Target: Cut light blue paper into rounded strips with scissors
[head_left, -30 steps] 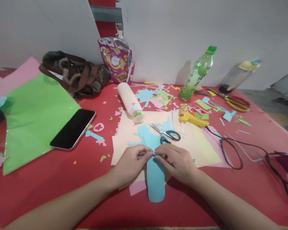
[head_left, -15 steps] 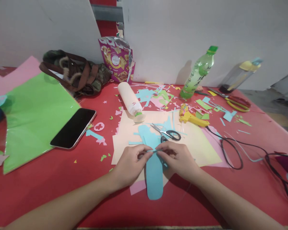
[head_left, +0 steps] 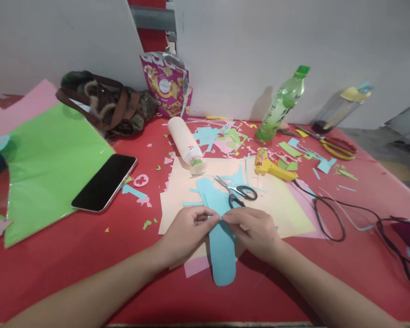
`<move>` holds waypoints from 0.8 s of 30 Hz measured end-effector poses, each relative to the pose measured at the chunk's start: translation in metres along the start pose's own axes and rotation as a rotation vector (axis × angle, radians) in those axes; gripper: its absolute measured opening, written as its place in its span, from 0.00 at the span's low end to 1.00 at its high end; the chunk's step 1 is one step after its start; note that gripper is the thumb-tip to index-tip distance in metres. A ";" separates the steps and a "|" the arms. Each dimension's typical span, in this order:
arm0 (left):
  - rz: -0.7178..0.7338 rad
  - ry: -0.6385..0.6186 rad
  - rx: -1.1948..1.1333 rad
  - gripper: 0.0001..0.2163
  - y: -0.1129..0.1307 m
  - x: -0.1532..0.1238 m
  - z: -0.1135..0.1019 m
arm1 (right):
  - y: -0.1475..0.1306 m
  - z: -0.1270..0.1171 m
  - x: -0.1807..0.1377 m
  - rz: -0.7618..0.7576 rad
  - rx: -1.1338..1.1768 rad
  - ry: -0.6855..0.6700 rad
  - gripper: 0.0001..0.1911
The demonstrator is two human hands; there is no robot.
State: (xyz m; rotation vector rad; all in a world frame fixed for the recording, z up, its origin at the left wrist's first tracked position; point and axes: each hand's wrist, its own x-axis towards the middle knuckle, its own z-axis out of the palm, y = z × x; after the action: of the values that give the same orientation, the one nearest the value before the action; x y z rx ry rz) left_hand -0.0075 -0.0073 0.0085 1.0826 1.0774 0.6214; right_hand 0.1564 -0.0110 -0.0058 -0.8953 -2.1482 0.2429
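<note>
My left hand (head_left: pixel 187 230) has thumb and forefinger pinched at the middle of a long light-blue paper strip (head_left: pixel 222 262) with a rounded lower end. From the other side my right hand (head_left: pixel 256 228) pinches at almost the same spot, the fingertips of both hands nearly touching. The fingers partly hide the paper where they grip it. Just beyond them lies another light-blue paper piece (head_left: pixel 208 184). Small scissors with black handles (head_left: pixel 244 192) rest partly open on the cream paper sheet (head_left: pixel 179 196), close above my right hand.
A yellow glue gun (head_left: pixel 275 169) with a black cord lies right of centre. Behind stand a green bottle (head_left: pixel 282 107) and a snack bag (head_left: pixel 167 84); a cream bottle (head_left: pixel 186 141) lies down. Left are a phone (head_left: pixel 104 182) and green sheet (head_left: pixel 51 168). Paper scraps litter the red table.
The lower end of the blue strip has swung slightly right. My right hand has turned, and its fingertips have come closer to the left ones. The scissors have stayed in place.
</note>
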 end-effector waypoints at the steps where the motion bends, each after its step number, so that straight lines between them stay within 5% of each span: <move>1: -0.019 -0.005 -0.030 0.10 0.000 0.000 0.000 | 0.001 0.001 0.000 -0.020 -0.009 0.000 0.08; 6: -0.009 0.005 0.004 0.10 -0.003 0.002 -0.002 | 0.001 0.001 0.000 0.005 -0.005 -0.022 0.06; 17: 0.151 0.041 0.209 0.10 -0.004 -0.003 -0.003 | -0.008 -0.005 0.009 0.560 0.125 -0.233 0.06; 24: 0.232 0.075 0.373 0.10 -0.006 -0.003 -0.003 | -0.010 -0.006 0.011 0.688 0.183 -0.255 0.05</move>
State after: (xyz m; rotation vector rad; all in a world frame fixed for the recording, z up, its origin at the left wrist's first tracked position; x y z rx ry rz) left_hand -0.0123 -0.0108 0.0039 1.5339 1.1699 0.6630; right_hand 0.1505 -0.0116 0.0093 -1.5317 -1.9188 0.9203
